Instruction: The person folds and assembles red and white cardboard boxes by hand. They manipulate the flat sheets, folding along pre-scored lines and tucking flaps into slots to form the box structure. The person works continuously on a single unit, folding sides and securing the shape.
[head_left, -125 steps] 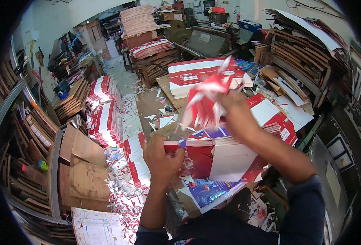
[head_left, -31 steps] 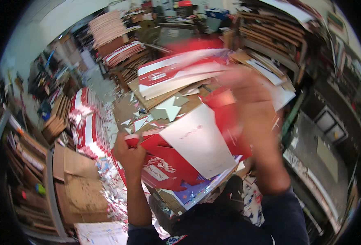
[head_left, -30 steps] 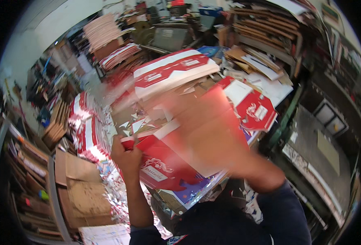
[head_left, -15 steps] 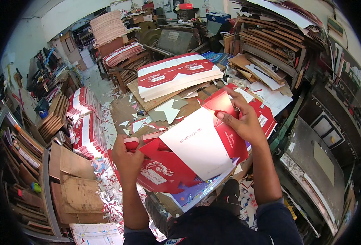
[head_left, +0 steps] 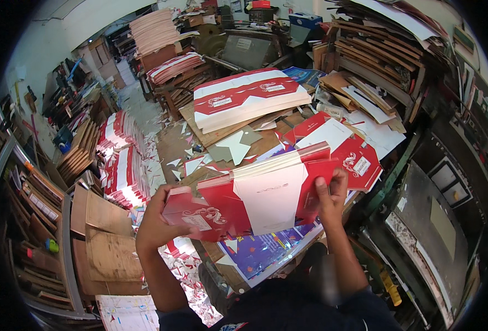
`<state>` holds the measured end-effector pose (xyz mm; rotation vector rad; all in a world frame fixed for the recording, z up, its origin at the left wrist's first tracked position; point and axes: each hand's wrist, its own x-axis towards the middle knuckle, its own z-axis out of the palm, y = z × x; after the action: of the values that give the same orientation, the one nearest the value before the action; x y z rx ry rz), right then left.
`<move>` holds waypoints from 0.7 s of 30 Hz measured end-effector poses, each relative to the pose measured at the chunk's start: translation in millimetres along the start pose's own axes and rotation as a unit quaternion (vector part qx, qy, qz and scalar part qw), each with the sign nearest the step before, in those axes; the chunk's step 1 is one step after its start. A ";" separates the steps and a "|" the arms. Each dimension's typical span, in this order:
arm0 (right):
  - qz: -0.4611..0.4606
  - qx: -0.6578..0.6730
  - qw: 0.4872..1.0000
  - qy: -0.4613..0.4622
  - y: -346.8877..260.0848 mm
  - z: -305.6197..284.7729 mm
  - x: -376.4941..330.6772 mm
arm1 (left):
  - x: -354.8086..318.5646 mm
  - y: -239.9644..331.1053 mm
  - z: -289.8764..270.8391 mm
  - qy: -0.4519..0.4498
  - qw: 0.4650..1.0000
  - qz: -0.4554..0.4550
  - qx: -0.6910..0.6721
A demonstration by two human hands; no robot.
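A thick bundle of red-and-white printed card blanks (head_left: 267, 199) stands on its long edge over the near part of the worktable, its layered top edges showing. My left hand (head_left: 158, 222) is closed around the bundle's left end, thumb on the near face. On the right end my right hand (head_left: 331, 197) grips the red flaps, thumb also in front. Under the bundle lies a purple-blue printed sheet (head_left: 271, 252). Just beyond my right hand, more red-and-white card blanks (head_left: 360, 163) lie flat on the table.
A tall pile of uncut printed sheets (head_left: 249, 102) rests on a board at the table's far side. Grey and white offcuts (head_left: 234, 148) lie before it. Further piles (head_left: 123, 171) stand on the left, among floor scraps. A metal machine (head_left: 437, 220) flanks the right.
The bundle has gone from tilted and fanned to upright and more squared. My right hand has moved down along its right end; my left hand has spread wider over the left end.
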<state>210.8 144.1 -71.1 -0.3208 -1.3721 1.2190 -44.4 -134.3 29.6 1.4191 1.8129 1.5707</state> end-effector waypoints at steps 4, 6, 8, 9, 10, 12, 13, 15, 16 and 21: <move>0.049 0.055 0.996 -0.042 -16.4 16.9 14.3 | -0.7 -4.3 9.8 0.077 0.989 -0.038 0.123; 0.040 0.065 0.997 -0.027 -19.8 23.1 18.2 | 1.2 -3.1 13.5 0.100 0.989 -0.052 0.092; 0.016 0.084 0.996 -0.023 -27.2 25.6 21.1 | 1.2 4.0 9.0 0.110 0.987 -0.021 0.118; 0.041 0.073 0.995 -0.052 -27.7 18.1 22.9 | 2.5 3.8 9.3 0.109 0.986 -0.006 0.128; 0.064 0.067 0.992 -0.083 -28.7 10.0 28.0 | 1.9 0.0 6.1 0.105 0.987 -0.010 0.124; 0.103 0.054 0.985 -0.124 -27.6 2.7 26.1 | 1.1 -10.6 1.2 0.097 0.988 -0.015 0.115; 0.115 0.050 0.984 -0.128 -27.0 1.8 25.1 | 2.1 -11.1 4.8 0.110 0.986 -0.005 0.124; 0.117 0.037 0.986 -0.112 -25.7 9.9 15.7 | 5.3 -4.4 12.0 0.111 0.978 -0.023 0.173; 0.132 0.048 0.983 -0.119 -25.2 11.7 15.0 | 3.8 -1.7 14.2 0.111 0.973 -0.033 0.200; 0.170 0.100 0.970 -0.143 -22.2 7.4 19.9 | 15.1 -8.4 5.5 0.113 0.963 -0.030 0.244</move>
<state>209.9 147.3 -40.5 -0.2503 -1.4616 1.7286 -50.4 -117.7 25.4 1.4018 2.4830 1.3559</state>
